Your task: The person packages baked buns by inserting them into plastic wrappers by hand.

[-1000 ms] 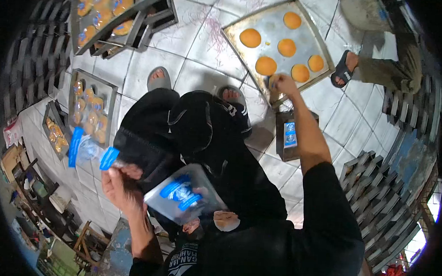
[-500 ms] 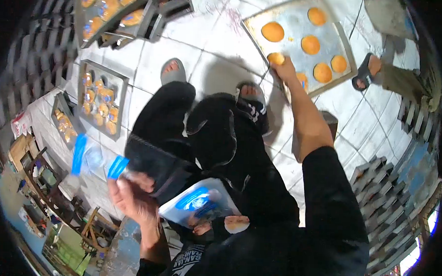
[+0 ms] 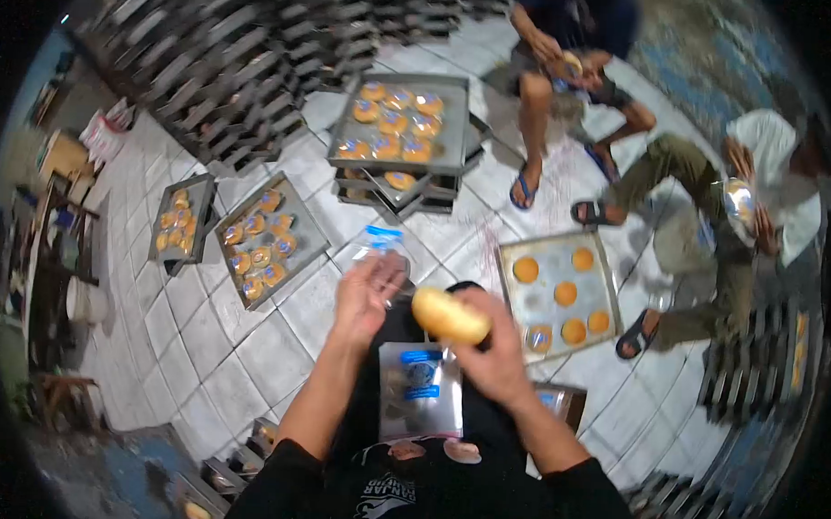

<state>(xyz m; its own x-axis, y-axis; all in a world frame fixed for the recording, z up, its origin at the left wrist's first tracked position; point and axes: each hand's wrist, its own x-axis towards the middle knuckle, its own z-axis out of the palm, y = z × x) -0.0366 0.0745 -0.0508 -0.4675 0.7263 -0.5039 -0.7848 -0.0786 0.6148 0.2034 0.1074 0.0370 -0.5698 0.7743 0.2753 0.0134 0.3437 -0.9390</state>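
Note:
My right hand (image 3: 493, 354) grips a round golden bun (image 3: 449, 316), slightly blurred, above my lap. Just left of it, my left hand (image 3: 367, 294) pinches a clear plastic bag (image 3: 384, 238) with blue print, whose outline is hard to make out. A stack of similar printed bags (image 3: 394, 410) lies on my lap. On the floor to the right, a metal tray (image 3: 518, 248) carries several unwrapped buns (image 3: 565, 293) and one that looks wrapped (image 3: 539, 338) at its near edge.
Stacked trays (image 3: 457, 124) of wrapped buns stand ahead. Left of them lie another tray (image 3: 311, 224) and a smaller tray (image 3: 203, 190), both with wrapped buns. Two people sit at the right, one person's hands (image 3: 555, 58) on a bun, the other's on a wrapped bun (image 3: 739, 199).
My right hand has lifted the bun off the tray and brought it in front of me. My left hand has brought the bag in toward the bun. The view has tilted up.

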